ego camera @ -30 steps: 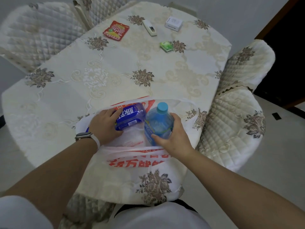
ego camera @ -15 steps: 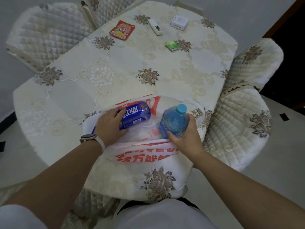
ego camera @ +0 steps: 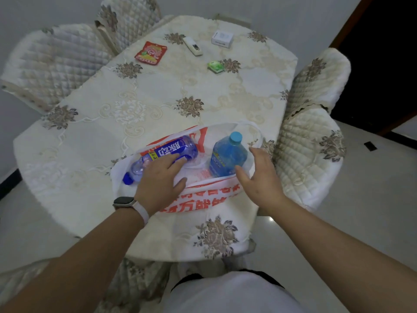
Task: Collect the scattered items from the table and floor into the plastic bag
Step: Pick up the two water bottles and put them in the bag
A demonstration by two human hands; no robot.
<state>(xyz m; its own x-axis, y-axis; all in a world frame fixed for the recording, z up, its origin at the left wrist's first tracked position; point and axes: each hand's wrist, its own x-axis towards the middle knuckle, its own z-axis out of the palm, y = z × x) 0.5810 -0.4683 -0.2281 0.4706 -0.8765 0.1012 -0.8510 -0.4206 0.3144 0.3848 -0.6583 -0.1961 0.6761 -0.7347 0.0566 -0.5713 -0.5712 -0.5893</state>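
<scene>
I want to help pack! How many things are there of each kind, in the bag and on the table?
Bottles, both in the plastic bag: 2 (purple-label bottle, blue bottle)
Red snack packet: 1
White remote: 1
White box: 1
Green packet: 1
Total: 6

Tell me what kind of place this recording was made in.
Most likely a dining room in a home: a cloth-covered table with floral embroidery, quilted chairs drawn up around it, and a shiny pale floor beside a dark doorway.
</scene>
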